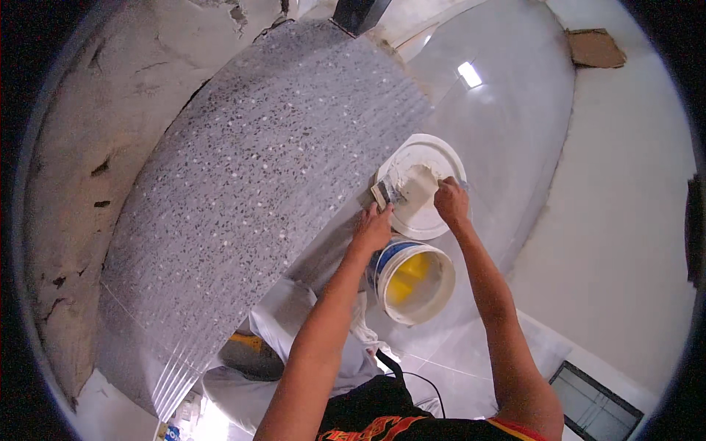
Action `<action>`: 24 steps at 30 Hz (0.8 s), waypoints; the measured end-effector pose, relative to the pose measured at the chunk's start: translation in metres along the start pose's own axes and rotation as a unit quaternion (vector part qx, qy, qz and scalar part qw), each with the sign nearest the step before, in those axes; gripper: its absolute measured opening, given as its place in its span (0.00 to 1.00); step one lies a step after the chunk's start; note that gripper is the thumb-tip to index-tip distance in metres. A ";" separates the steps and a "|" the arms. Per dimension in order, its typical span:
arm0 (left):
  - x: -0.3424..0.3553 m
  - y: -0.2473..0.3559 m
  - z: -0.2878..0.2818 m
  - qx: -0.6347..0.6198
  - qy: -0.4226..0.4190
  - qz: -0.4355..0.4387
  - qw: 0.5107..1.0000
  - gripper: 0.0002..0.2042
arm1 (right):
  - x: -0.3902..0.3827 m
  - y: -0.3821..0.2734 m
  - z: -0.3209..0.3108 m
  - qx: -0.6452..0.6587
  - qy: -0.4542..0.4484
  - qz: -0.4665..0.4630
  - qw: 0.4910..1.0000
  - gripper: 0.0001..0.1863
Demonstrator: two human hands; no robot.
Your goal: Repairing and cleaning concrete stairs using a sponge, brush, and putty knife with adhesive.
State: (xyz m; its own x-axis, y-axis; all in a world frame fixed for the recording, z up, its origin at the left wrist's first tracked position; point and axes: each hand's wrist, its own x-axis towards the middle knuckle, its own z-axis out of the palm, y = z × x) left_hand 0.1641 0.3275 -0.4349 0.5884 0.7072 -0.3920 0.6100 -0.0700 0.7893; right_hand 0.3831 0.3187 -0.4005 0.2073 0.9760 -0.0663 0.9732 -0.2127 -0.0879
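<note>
Lid, white [423, 223]: between hands | left hand [373, 229]: clamped on scraper [384, 192], ahead | right hand [451, 201]: curled, grip unclear; paste [419, 180] leftward

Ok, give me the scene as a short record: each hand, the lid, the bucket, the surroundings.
Left hand: at the lid's left edge, touching a small flat tool
Right hand: fingers curled over the lid's right side; anything gripped is unclear
Lid: white, round, pale paste on it
Bucket: white with blue outside, open, nearer the person than the lid; something yellow inside
Surroundings: speckled grey surface left, smooth grey surface right
</note>
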 end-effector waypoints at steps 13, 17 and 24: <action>0.009 -0.001 0.012 0.076 0.076 0.016 0.994 0.23 | -0.008 0.020 0.026 -0.090 -0.047 -0.082 0.991 0.07; 0.005 -0.011 -0.008 -0.135 0.140 -0.014 0.981 0.17 | -0.013 0.004 -0.008 -0.093 -0.249 -0.048 0.963 0.10; 0.009 0.004 -0.024 -0.208 0.250 -0.099 0.940 0.13 | -0.033 0.045 -0.049 0.341 -0.107 0.173 0.918 0.11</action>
State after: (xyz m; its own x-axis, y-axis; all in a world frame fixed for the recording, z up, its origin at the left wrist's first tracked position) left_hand 0.1588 0.3505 -0.4236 0.0994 0.9272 -0.3612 0.3589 0.3052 0.8821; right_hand 0.4247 0.2788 -0.3533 0.3962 0.8291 -0.3945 0.5487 -0.5583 -0.6223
